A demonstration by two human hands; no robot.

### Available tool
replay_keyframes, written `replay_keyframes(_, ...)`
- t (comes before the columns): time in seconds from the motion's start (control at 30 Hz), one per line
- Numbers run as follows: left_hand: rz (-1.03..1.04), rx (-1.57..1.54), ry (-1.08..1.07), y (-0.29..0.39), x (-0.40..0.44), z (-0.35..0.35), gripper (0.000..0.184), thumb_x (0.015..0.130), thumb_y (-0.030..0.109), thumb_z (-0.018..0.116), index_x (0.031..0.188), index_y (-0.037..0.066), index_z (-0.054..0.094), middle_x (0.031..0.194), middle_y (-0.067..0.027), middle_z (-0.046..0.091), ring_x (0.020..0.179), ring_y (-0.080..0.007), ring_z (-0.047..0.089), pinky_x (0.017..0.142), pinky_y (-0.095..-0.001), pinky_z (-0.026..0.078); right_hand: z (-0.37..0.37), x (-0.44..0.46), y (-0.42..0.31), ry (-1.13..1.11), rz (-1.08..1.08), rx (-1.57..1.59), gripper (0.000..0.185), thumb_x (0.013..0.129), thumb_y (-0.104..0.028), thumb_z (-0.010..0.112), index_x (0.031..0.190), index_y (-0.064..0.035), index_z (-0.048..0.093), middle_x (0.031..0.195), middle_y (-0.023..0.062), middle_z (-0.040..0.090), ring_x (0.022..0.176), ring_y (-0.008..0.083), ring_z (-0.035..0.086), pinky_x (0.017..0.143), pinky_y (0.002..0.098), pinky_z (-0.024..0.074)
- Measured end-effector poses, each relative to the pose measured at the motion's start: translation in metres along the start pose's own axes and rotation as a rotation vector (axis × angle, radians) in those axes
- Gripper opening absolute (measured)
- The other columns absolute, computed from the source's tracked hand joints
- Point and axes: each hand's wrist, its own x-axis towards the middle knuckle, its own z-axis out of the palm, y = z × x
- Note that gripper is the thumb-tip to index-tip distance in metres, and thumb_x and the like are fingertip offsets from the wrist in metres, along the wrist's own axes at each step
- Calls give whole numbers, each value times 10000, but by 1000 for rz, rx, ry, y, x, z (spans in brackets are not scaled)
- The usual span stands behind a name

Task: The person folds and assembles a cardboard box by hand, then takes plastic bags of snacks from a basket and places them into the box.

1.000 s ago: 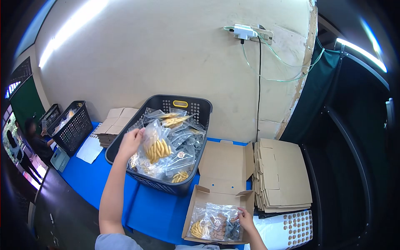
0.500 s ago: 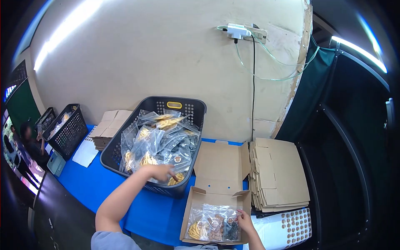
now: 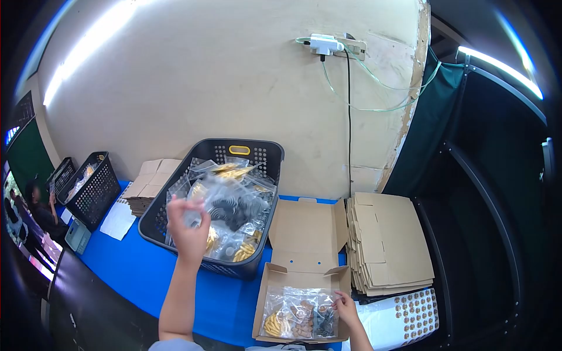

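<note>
Over the black basket (image 3: 249,270), my left hand (image 3: 188,225) pinches a clear bag of dark pieces (image 3: 231,209), blurred by motion. Other clear bags (image 3: 244,251) in the basket hold yellow pieces. My right hand (image 3: 345,305) has its fingers closed at the upper right edge of a clear bag of dark pieces (image 3: 324,320), inside the open cardboard box (image 3: 260,295). Beside that bag lie one with brownish pieces (image 3: 300,316) and one with yellow pieces (image 3: 276,322).
Folded cardboard boxes (image 3: 392,240) are stacked right of the open box, above a sticker sheet (image 3: 413,316). Another cardboard stack (image 3: 152,178), a white sheet (image 3: 118,219) and a second basket (image 3: 96,193) stand left. People (image 3: 44,213) are at the far left.
My left hand put down a bag of yellow pieces, reached into the basket, and now lifts a bag of dark pieces. My right hand stays at the box. The view has shifted slightly.
</note>
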Motion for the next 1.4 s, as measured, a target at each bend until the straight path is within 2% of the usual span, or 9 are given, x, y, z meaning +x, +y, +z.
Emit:
replay_keyframes(0.23,404,146,-290,89,-28,-63,239,626,33,797,632,200,627,805,19,594,1059,-232,569,1119,-547,164,-7,-22,-99,146,-332,383,242,948,-126,505,1153,-33,593,800,9,546,732,71,506,711,215,449)
replay_keyframes(0.5,-334,-845,-476,111,-137,-20,279,451,94,893,525,187,641,1236,-78,479,1283,-276,349,1093,-472,221,4,-74,-204,-442,-846,119,793,772,-258,756,1406,-55,324,1254,110,523,1215,197,441,1028,354,340)
replay_keyframes(0.57,-699,-1090,-414,121,-165,-8,284,524,26,853,482,140,596,1231,-96,486,1250,-262,405,1058,-436,311,8,-77,-185,-710,-560,196,849,691,-227,826,1387,-54,372,1307,105,480,1238,199,423,1056,369,308)
replay_keyframes(0.63,-659,-1268,-380,112,-194,0,202,653,2,791,790,116,697,1210,-116,494,1207,-279,460,1012,-436,382,9,-74,-165,-732,-437,240,756,663,-198,851,1298,-39,473,1207,97,562,1159,180,498,1002,344,371)
replay_keyframes(0.73,-1202,-1031,-290,114,-211,6,648,940,260,549,1456,113,185,1324,-132,449,1158,-260,501,1005,-400,415,8,-70,-140,-544,-165,435,422,755,-175,796,1071,-10,572,976,47,660,904,128,619,811,278,489)
replay_keyframes(0.9,-1500,-1236,-349,119,-276,9,547,934,221,575,1383,35,324,1240,-106,533,1124,-183,530,974,-340,421,8,-70,-121,-239,-74,576,300,861,-192,691,1046,13,574,958,54,656,856,103,615,768,260,494)
replay_keyframes(1.0,-1510,-825,-459,115,-306,16,400,842,146,708,1178,9,540,1089,-82,623,986,-141,592,836,-276,485,5,-72,-101,-522,-5,166,410,863,-232,692,1151,16,540,967,64,635,848,103,593,766,252,478)
replay_keyframes(1.17,-1371,-706,-548,110,-302,15,318,846,123,701,1107,3,564,1021,-100,649,920,-134,618,792,-259,500,13,-64,-83,-323,21,403,483,857,-219,699,1221,11,480,1042,80,606,939,121,575,829,253,464)
replay_keyframes(1.4,-1311,-767,-674,100,-308,17,228,847,106,694,1027,-8,613,912,-90,674,789,-109,640,726,-218,504,22,-62,-107,-332,-27,470,236,830,-130,716,989,15,619,920,71,659,852,101,596,789,238,471)
